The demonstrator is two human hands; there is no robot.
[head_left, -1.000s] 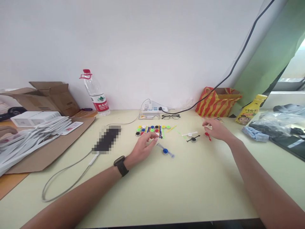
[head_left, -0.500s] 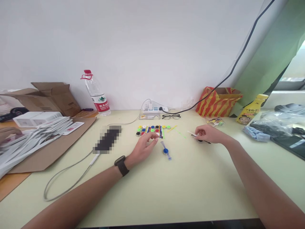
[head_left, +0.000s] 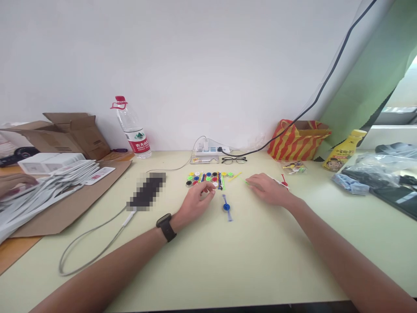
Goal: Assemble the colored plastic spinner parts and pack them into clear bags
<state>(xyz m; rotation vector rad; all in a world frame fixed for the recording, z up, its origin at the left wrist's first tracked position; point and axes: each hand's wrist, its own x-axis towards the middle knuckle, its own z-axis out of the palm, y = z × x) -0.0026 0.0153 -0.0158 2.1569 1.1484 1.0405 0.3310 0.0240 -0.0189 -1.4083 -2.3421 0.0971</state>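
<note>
My left hand (head_left: 197,200), with a dark watch on its wrist, lies beside rows of coloured discs (head_left: 208,178). Its fingers are curled but apart from the thumb, with nothing seen in them. My right hand (head_left: 265,189) is low over the table, fingers drawn together on a small green stick (head_left: 247,183), mostly hidden under the fingertips. Behind it, a red and white stick piece (head_left: 284,181) partly shows. Between my hands lies a blue disc with two thin arms (head_left: 226,208), its arms blurred. Coloured sticks (head_left: 220,180) and a yellow stick (head_left: 235,176) lie among and beside the discs.
Toward the wall are glasses (head_left: 233,160), a power strip (head_left: 210,150) and a water bottle (head_left: 134,130). A blurred-out dark device (head_left: 148,191) with a cable is at left, near a cardboard box (head_left: 71,134). A striped bag (head_left: 298,141) and yellow bottle (head_left: 344,150) stand at right. Another person's hand (head_left: 14,182) is at far left.
My right hand has let go of the white and black stick piece and moved left onto the green stick. The blue piece's arms have turned; my left hand stays put.
</note>
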